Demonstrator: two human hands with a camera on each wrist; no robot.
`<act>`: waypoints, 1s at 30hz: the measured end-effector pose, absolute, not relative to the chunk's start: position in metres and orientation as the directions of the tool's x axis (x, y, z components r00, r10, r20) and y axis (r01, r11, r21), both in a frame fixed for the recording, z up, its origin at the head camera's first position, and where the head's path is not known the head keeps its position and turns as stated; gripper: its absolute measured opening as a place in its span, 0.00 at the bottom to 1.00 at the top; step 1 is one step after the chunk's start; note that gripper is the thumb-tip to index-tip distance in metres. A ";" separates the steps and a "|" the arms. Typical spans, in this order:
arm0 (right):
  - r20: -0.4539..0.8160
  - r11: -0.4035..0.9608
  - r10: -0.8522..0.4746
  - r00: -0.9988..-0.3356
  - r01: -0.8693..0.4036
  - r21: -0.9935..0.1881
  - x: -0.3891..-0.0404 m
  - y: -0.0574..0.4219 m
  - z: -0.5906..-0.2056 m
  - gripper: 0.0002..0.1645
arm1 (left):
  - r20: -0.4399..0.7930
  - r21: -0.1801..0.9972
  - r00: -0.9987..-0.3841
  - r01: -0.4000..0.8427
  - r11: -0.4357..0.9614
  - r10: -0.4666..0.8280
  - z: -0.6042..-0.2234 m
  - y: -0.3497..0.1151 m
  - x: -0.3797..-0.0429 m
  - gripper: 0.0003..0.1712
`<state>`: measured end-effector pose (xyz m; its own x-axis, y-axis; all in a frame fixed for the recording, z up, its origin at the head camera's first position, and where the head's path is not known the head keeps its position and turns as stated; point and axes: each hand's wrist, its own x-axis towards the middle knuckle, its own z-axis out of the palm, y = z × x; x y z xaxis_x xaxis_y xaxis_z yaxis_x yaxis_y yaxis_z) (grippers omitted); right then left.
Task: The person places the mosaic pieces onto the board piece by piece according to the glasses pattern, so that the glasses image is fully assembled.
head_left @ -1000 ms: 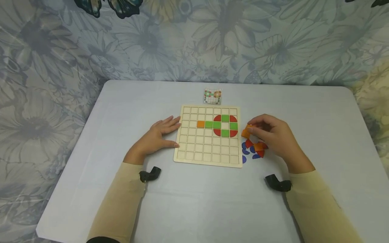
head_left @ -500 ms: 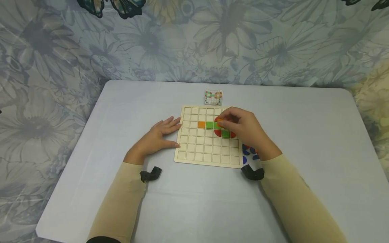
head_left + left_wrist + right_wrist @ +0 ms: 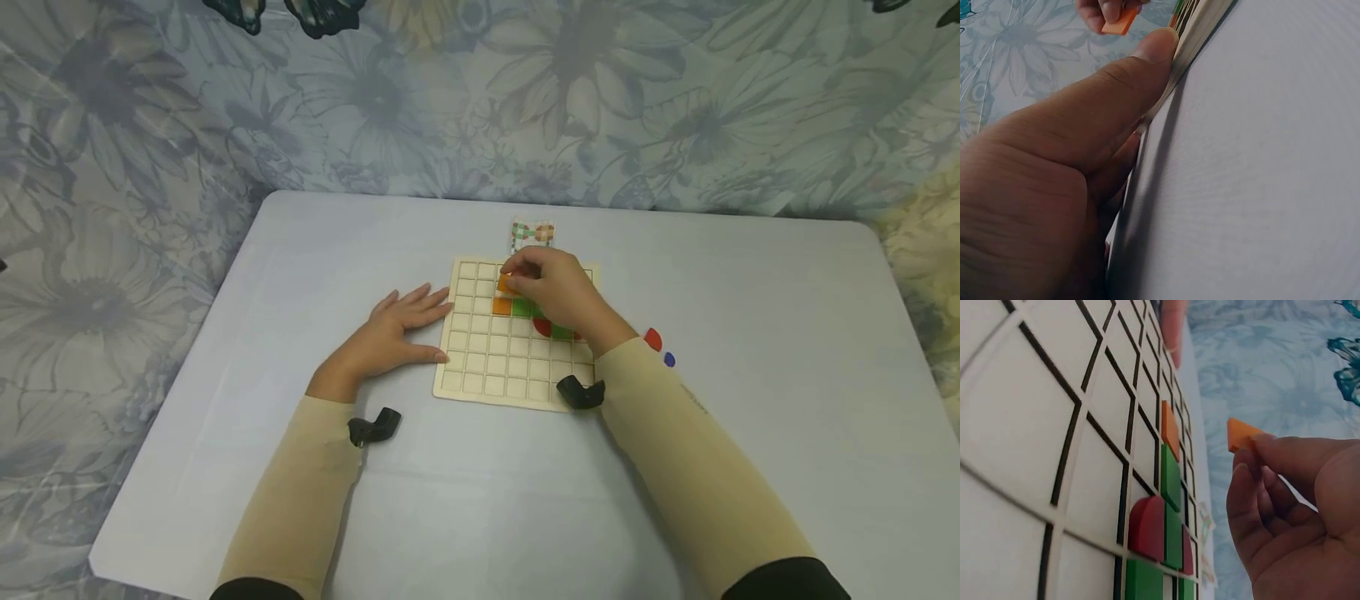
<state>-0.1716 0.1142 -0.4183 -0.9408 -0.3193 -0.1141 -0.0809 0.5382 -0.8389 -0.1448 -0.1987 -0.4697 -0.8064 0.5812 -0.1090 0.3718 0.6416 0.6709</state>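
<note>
My right hand pinches an orange square tile between thumb and fingers, over the upper part of the wooden grid board. In the right wrist view, that tile is raised off the board. On the grid, another orange tile sits beside a green tile, with red rounded pieces and more green tiles to the right, partly covered by my right hand. My left hand lies at the board's left edge, fingers spread, its thumb touching the side.
A small printed pattern card lies behind the board, its lower part overlapped by my right hand. Right of the board, a red piece and a blue piece show past my right sleeve, which hides the other loose pieces.
My right hand has carried the orange tile from the loose pieces at right, leftward across the board to its upper middle. My left hand has stayed at the left edge.
</note>
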 end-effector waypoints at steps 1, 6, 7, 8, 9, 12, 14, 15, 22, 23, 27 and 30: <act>-0.121 0.545 -0.319 -0.940 -0.077 -0.835 -0.174 0.112 -0.419 0.09 | -0.109 0.670 -0.805 0.374 0.641 0.583 -0.469 -0.198 -0.145 0.52; -0.161 0.601 -0.322 -0.933 -0.070 -0.796 -0.186 0.100 -0.422 0.10 | -0.094 0.660 -0.802 0.394 0.640 0.591 -0.468 -0.197 -0.147 0.52; -0.169 0.614 -0.325 -0.931 -0.072 -0.786 -0.188 0.097 -0.423 0.10 | -0.093 0.658 -0.801 0.396 0.640 0.591 -0.468 -0.197 -0.148 0.52; -0.175 0.625 -0.329 -0.928 -0.076 -0.777 -0.190 0.095 -0.423 0.10 | -0.093 0.655 -0.802 0.397 0.643 0.591 -0.469 -0.197 -0.148 0.53; -0.179 0.636 -0.336 -0.925 -0.083 -0.768 -0.191 0.093 -0.424 0.10 | -0.095 0.654 -0.802 0.396 0.644 0.590 -0.469 -0.197 -0.148 0.53; -0.195 0.661 -0.350 -0.916 -0.094 -0.745 -0.194 0.086 -0.427 0.10 | -0.105 0.655 -0.806 0.384 0.651 0.582 -0.468 -0.198 -0.147 0.52; -0.204 0.679 -0.355 -0.912 -0.102 -0.727 -0.195 0.083 -0.429 0.10 | -0.108 0.654 -0.808 0.381 0.653 0.580 -0.469 -0.198 -0.146 0.52; -0.208 0.688 -0.356 -0.911 -0.105 -0.718 -0.195 0.083 -0.430 0.10 | -0.108 0.654 -0.808 0.381 0.653 0.580 -0.469 -0.198 -0.146 0.52; -0.175 0.693 -0.358 -0.917 -0.135 -0.708 -0.195 0.081 -0.434 0.10 | -0.097 0.648 -0.806 0.393 0.652 0.583 -0.472 -0.200 -0.147 0.53; -0.170 0.690 -0.360 -0.917 -0.139 -0.710 -0.195 0.081 -0.434 0.10 | -0.097 0.648 -0.807 0.393 0.652 0.583 -0.472 -0.200 -0.147 0.53; -0.165 0.685 -0.368 -0.915 -0.147 -0.713 -0.195 0.080 -0.435 0.11 | -0.095 0.656 -0.807 0.389 0.647 0.582 -0.472 -0.201 -0.146 0.53; -0.163 0.682 -0.375 -0.913 -0.152 -0.715 -0.194 0.080 -0.435 0.11 | -0.095 0.660 -0.808 0.387 0.645 0.582 -0.473 -0.201 -0.146 0.53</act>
<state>-0.1941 0.0799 -0.4350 -0.9126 -0.3748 -0.1633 -0.1521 0.6820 -0.7154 -0.1458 -0.2014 -0.4734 -0.8080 0.5815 -0.0948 0.3866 0.6446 0.6596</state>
